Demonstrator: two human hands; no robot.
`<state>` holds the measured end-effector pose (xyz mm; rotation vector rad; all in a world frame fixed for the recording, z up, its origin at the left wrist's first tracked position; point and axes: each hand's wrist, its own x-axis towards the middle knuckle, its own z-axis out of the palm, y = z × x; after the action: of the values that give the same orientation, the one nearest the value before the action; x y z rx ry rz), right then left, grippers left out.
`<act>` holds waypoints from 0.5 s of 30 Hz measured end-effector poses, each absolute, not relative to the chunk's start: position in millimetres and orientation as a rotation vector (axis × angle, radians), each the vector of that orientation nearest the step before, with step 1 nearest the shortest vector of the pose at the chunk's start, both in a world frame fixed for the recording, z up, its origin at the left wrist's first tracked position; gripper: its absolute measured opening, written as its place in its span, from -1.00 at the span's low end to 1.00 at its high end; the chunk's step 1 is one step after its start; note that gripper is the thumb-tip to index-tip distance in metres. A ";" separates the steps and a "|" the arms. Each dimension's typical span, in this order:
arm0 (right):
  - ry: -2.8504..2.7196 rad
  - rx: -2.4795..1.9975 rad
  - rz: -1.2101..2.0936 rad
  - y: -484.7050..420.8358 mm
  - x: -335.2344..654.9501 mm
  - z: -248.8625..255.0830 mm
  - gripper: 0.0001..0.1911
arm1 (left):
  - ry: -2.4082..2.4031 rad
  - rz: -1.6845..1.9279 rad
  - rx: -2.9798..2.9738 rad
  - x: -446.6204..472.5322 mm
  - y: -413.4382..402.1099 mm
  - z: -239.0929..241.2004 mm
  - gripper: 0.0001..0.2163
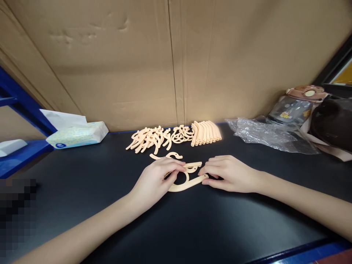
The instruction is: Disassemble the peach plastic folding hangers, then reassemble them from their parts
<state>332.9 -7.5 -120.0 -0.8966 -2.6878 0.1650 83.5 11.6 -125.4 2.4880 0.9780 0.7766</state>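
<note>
While left fingers [174,167] pinch a bar [196,164], right fingers [213,170] pinch a curved piece [187,185]. Desk [176,231] spreads wide to its blue edge [298,252].

No text was legible: the blue emblem [61,145] low on the tissue pack [85,134] was too small to read.

1. The camera sits on the person's head, looking forward and down across a black table [165,227].
2. It is near: the left hand [156,174] and right hand [228,172] appear just below the view's middle.
3. Ahead, it faces a cardboard wall [123,55] filling the upper part.
</note>
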 end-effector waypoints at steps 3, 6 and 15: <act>-2.692 -0.898 0.182 -7.0 333.1 -119.2 -0.77 | 0.903 0.792 2.612 81.0 14.7 -123.7 -0.78; -2.695 -0.895 0.183 -7.0 333.1 -118.5 -0.77 | 0.824 0.763 2.835 75.2 23.6 -120.7 -0.78; -2.691 -0.871 0.182 -7.5 335.0 -118.5 -0.78 | 1.158 0.940 2.646 66.1 43.4 -123.9 -0.75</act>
<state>335.0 -7.5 -118.5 -0.8707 -2.6911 0.1822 66.1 43.4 -123.9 2.6461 1.1584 0.9399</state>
